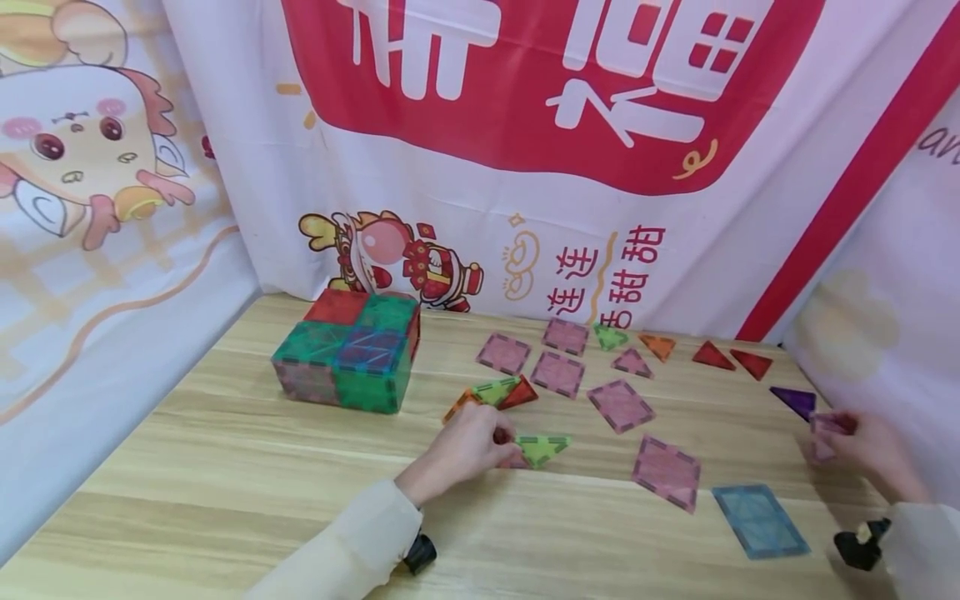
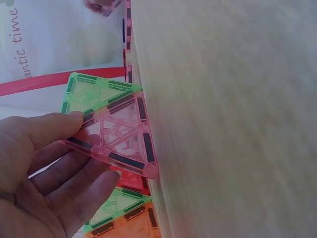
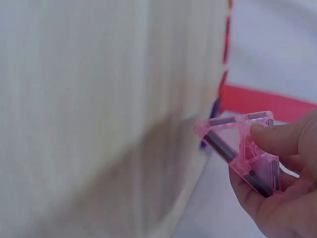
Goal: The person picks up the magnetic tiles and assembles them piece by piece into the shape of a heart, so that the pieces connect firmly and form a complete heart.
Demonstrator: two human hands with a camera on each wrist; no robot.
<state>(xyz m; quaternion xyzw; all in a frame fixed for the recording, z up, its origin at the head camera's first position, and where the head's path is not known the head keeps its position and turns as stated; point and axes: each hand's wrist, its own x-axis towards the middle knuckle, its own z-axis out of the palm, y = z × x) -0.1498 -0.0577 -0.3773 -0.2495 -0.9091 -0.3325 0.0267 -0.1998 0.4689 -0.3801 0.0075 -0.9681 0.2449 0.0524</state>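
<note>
One pink triangle (image 1: pixel 514 460) is pinched by the left hand (image 1: pixel 467 442) over the worktop (image 1: pixel 225 467) in the head view, the right hand (image 1: pixel 877 454) near a purple triangle (image 1: pixel 795 402). Left wrist view: a green triangle (image 2: pixel 94 93) adjoins the pinched one. Right wrist view: thumb and fingers grip another pink triangle (image 3: pixel 230 138).

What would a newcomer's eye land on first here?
Probably the big red print on the back cloth, then the multicoloured block at left on the table. The left hand holds a pink triangle touching a green triangle; far right, the right hand pinches a second pink triangle.
</note>
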